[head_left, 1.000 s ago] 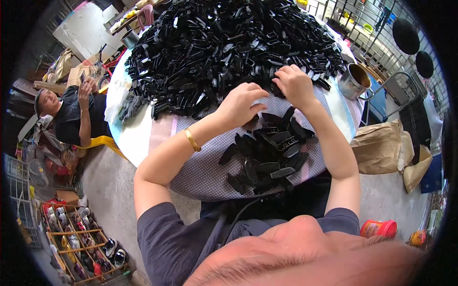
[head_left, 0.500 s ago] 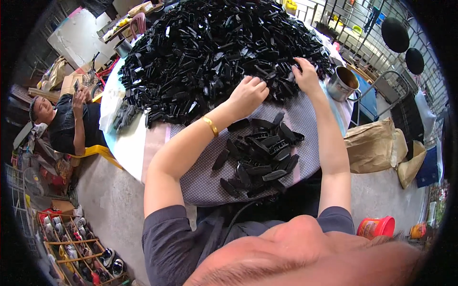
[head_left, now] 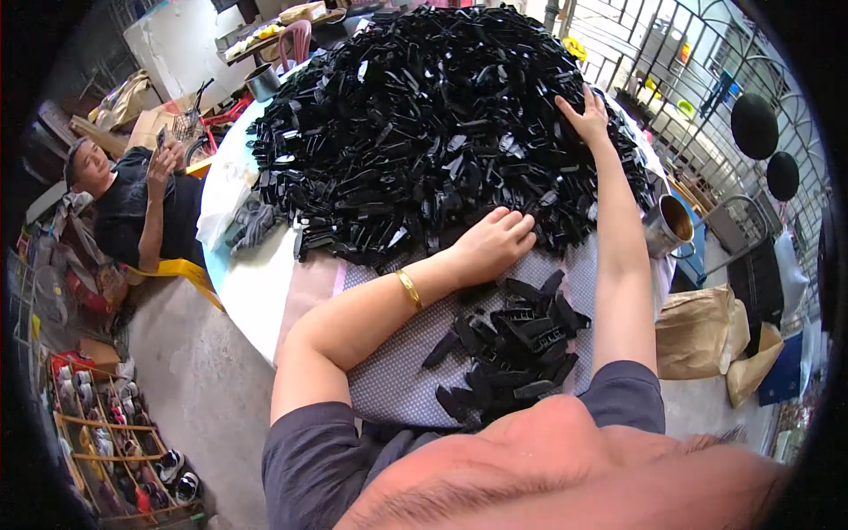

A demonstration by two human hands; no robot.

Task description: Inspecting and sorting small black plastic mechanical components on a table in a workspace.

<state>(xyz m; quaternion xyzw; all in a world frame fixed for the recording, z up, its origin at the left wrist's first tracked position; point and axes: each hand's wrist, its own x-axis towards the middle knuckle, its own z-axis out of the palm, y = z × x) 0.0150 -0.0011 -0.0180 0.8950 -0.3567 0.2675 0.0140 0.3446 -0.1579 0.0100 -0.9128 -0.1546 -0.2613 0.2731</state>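
A large heap of black plastic pieces (head_left: 389, 150), small and curved, some with slotted edges, covers most of the round table. On the heap's right slope rests my right hand (head_left: 586, 120), fingers stretched out and thumb apart. My left hand (head_left: 491, 249), below a gold bangle (head_left: 409, 290) on the wrist, lies at the heap's near edge with its fingers curled down; whatever is under them is hidden. Close to my body, a smaller group of the same black pieces (head_left: 517, 340) lies on the dotted cloth (head_left: 389, 375).
A metal mug (head_left: 668, 226) stands by my right forearm, and another metal cup (head_left: 262, 82) at the far left. Grey gloves (head_left: 253, 223) lie on the table's left side. A seated person (head_left: 141, 208) holds a phone. Brown paper bags (head_left: 702, 331) are at the right.
My right hand has reached farther up the heap and its fingers have spread. My left hand stays at the near edge, still curled. The whole view has shifted slightly.
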